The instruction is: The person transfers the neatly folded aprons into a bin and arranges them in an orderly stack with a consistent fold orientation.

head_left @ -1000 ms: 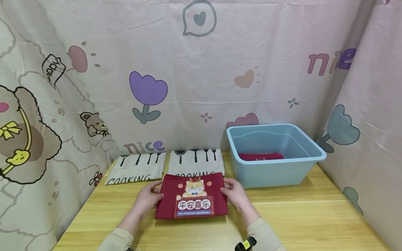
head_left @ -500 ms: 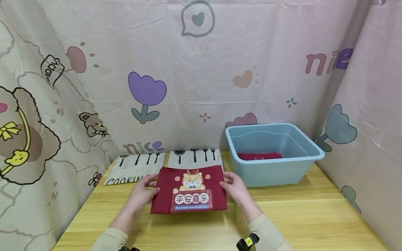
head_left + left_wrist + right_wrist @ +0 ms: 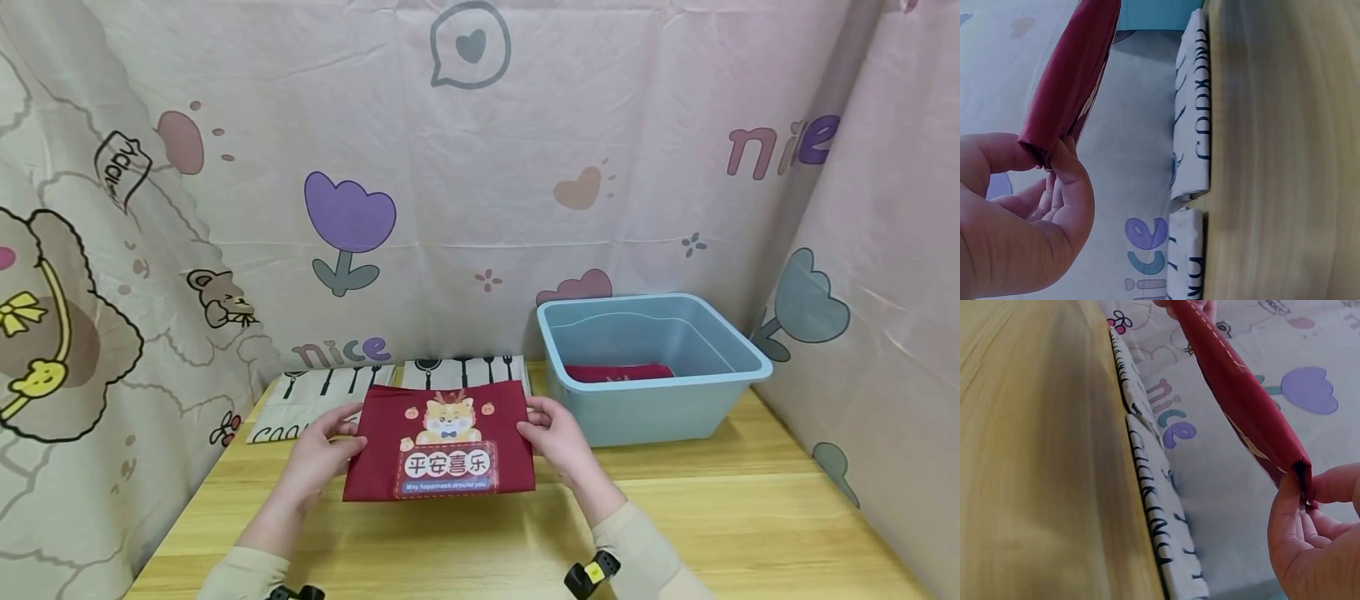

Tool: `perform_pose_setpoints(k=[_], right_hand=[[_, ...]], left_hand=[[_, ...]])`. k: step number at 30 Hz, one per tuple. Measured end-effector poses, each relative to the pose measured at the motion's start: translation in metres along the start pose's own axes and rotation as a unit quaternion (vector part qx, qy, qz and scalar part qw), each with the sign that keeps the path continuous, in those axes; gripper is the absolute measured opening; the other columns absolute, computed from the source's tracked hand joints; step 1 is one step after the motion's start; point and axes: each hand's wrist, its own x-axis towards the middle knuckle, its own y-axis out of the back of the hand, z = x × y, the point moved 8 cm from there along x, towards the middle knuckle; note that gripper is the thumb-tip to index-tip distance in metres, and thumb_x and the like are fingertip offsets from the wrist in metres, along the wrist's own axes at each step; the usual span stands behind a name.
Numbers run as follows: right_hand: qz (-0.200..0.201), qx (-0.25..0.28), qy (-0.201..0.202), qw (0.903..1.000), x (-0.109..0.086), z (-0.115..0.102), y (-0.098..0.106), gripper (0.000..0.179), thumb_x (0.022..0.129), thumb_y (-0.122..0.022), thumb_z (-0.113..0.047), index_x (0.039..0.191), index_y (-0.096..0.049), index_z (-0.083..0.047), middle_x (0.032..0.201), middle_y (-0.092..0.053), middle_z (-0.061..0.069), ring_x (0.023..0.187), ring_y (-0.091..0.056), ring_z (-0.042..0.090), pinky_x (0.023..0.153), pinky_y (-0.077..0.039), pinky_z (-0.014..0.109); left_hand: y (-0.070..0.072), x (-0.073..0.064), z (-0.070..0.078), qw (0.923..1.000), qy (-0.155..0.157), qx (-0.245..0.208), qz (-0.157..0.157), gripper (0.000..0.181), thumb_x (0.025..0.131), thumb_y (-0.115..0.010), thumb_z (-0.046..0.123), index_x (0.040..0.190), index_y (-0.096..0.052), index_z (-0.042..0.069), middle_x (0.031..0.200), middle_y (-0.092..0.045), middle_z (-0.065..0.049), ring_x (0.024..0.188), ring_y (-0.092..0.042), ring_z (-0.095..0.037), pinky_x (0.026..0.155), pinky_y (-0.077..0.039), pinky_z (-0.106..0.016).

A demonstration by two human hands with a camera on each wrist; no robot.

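A folded red cloth, printed with a cartoon animal and white-circled characters, is held up above the table in the head view. My left hand pinches its left edge between thumb and fingers. At the opposite edge, my right hand has the same kind of pinch. In the left wrist view, the folded layers of the red cloth run up from the thumb and forefinger. The right wrist view shows the red cloth from its side, well off the wooden table.
Two folded white cloths with cooking-tool prints lie at the back: a left one and a right one, partly hidden behind the red cloth. A blue bin stands at back right, with another red cloth inside. A printed curtain closes the back.
Both hands have raised the red cloth off the table and shifted it slightly left and toward the back. It now covers more of the right white cloth. The bin has stayed put.
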Motion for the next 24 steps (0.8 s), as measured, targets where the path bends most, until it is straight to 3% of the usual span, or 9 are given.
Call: perform_pose_setpoints(k=[13,24], right_hand=[[-0.013,-0.021,0.031,0.9992,-0.001,-0.036,-0.004,0.039,0.093,-0.060,0.007,0.131,-0.051,0.011,0.105,-0.063,0.021,0.086,-0.065,0.022,0.071,-0.060,0.038],[-0.008,-0.024,0.051,0.9984,-0.001,-0.059,0.005,0.038,0.093,-0.061,0.006,0.131,-0.055,0.006,0.105,-0.063,0.019,0.086,-0.065,0.022,0.066,-0.056,0.030]], left_hand=[[0.013,-0.006,0.025,0.9995,-0.026,0.019,0.002,0.059,0.094,-0.058,-0.003,0.149,-0.039,-0.001,0.108,-0.051,-0.016,0.084,-0.059,-0.013,0.069,-0.059,-0.032],[0.011,-0.005,0.045,0.9990,-0.045,0.001,-0.004,0.058,0.095,-0.057,-0.002,0.150,-0.038,0.001,0.109,-0.050,-0.016,0.083,-0.061,-0.009,0.069,-0.059,-0.031]])
